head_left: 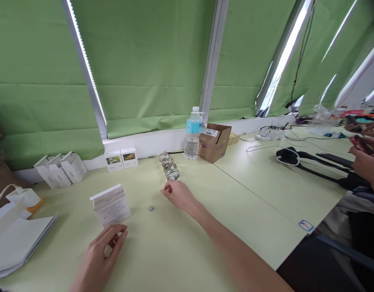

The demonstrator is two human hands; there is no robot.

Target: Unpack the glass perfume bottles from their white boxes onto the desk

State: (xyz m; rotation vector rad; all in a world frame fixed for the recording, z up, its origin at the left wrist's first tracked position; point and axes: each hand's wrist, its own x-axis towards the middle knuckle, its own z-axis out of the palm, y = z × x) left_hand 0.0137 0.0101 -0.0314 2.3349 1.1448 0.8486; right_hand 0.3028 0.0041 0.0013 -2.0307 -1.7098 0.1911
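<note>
From the head view, shows two bare hands over a pale yellow-green bench (187,247). Holds the left hand (103,251) low at the near side, just before an open white box (112,207) with printed text, upright and slightly tilted. Has the left grip released, with a gap between thumb and curled fingers; cannot tell about contact with the box.

Places the right hand (179,194) farther forward, at the near end of a row of clear, rounded containers (169,165). Bends the fingers inward there; cannot tell whether to call the right grip released, clenched or grasping something. Shows a small shiny piece (151,209) lying between the white box and the right hand, apart from both.

Along the wall, shows three white boxes (60,170) leaning at the left, then two small picture boxes (121,160) side by side. Farther right, has a water bottle (192,140) upright just beside an open cardboard box (213,142). At the left edge, includes a notebook (21,239) near a white plug (24,197). At the right, includes a black strapped device (314,162) and another person's hand (369,160).
</note>
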